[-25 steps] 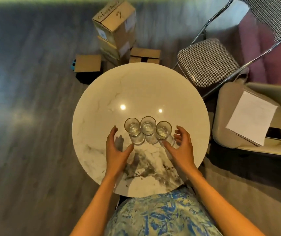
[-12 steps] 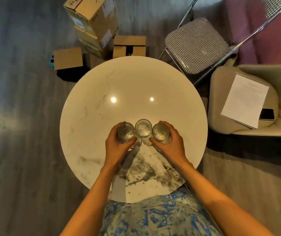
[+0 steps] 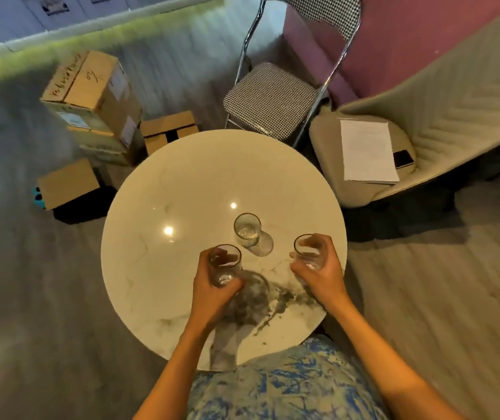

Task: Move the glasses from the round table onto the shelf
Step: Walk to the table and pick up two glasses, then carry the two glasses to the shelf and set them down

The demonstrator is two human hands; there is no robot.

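Three clear drinking glasses are at the round white marble table (image 3: 182, 183). My left hand (image 3: 209, 289) grips the left glass (image 3: 225, 266), fingers curled round its side. My right hand (image 3: 323, 269) grips the right glass (image 3: 306, 253) the same way. Both held glasses are above the near part of the tabletop, pulled apart from each other. The middle glass (image 3: 248, 233) stands alone and upright on the table between and beyond my hands. No shelf is in view.
Stacked cardboard boxes (image 3: 91, 101) sit on the floor beyond the table's left. A checked folding chair (image 3: 270, 101) stands behind the table. A beige armchair (image 3: 442, 116) at the right holds paper sheets (image 3: 367, 150) and a phone (image 3: 403, 158).
My hands closed on the two outer glasses and drew them apart and toward me, away from the middle glass. The camera has tilted up, showing more of the room.
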